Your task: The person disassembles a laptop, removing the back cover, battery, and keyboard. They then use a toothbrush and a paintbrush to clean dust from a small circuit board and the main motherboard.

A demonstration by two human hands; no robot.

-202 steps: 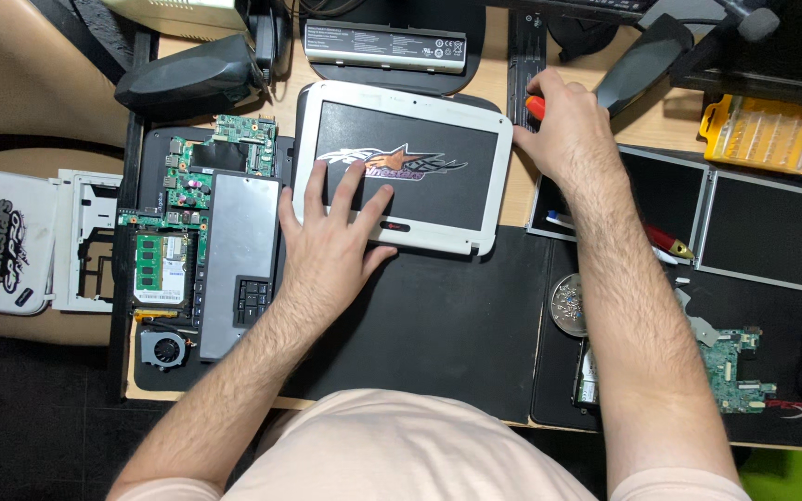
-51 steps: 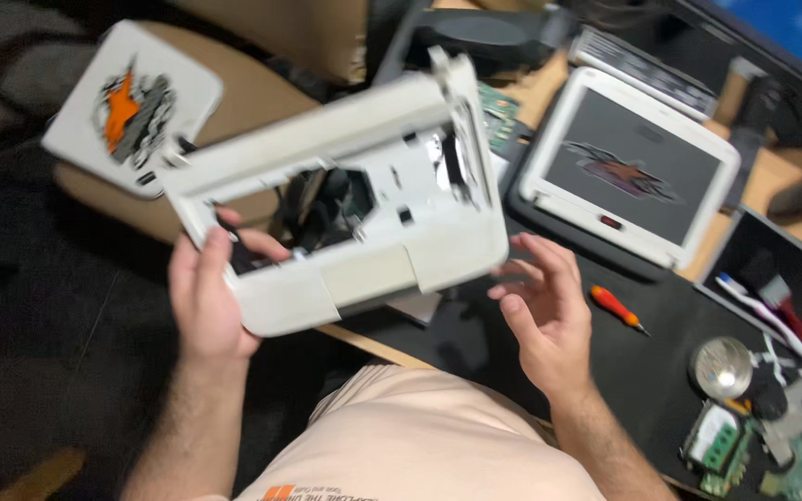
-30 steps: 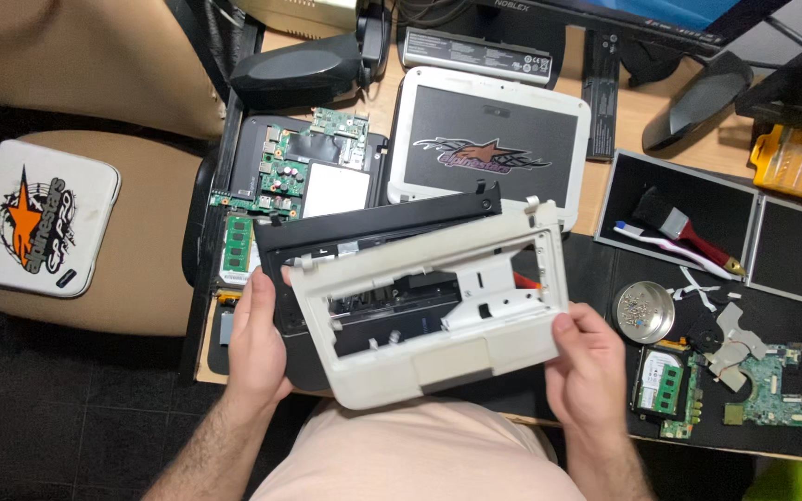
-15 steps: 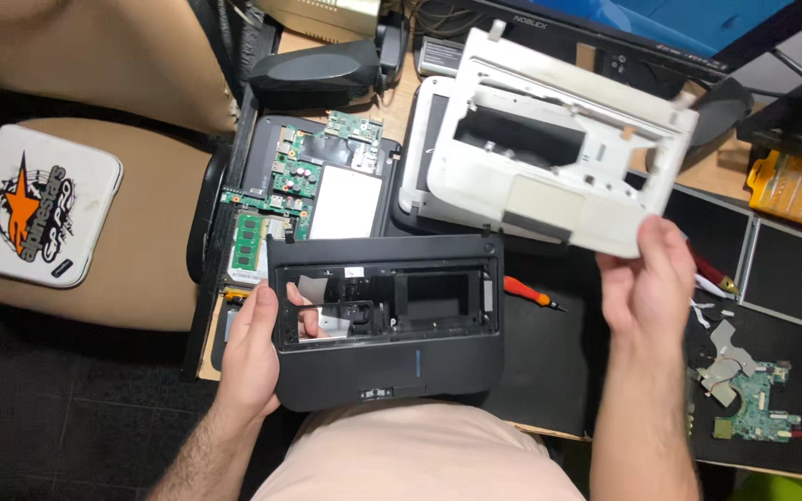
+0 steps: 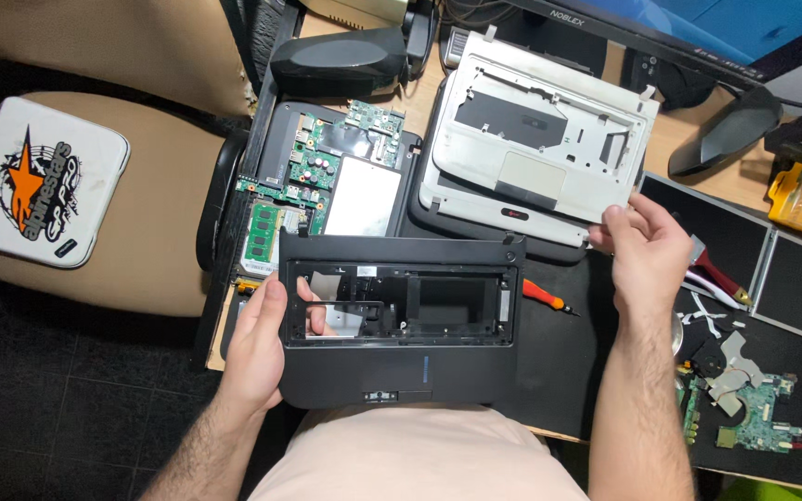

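Left hand (image 5: 257,345) grips the black palmrest frame (image 5: 399,320) at its left edge, thumb through the opening, flat over the lap. Right hand (image 5: 647,252), fingers curled, pinches the corner of the white palmrest frame (image 5: 540,148) lying on the white laptop lid (image 5: 503,211).

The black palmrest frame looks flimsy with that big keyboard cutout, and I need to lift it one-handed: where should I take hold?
Probably the solid touchpad strip along the near edge of the black palmrest frame, coming from the body side. The rails round the cutout look thin, though the left hand now has its grip there.
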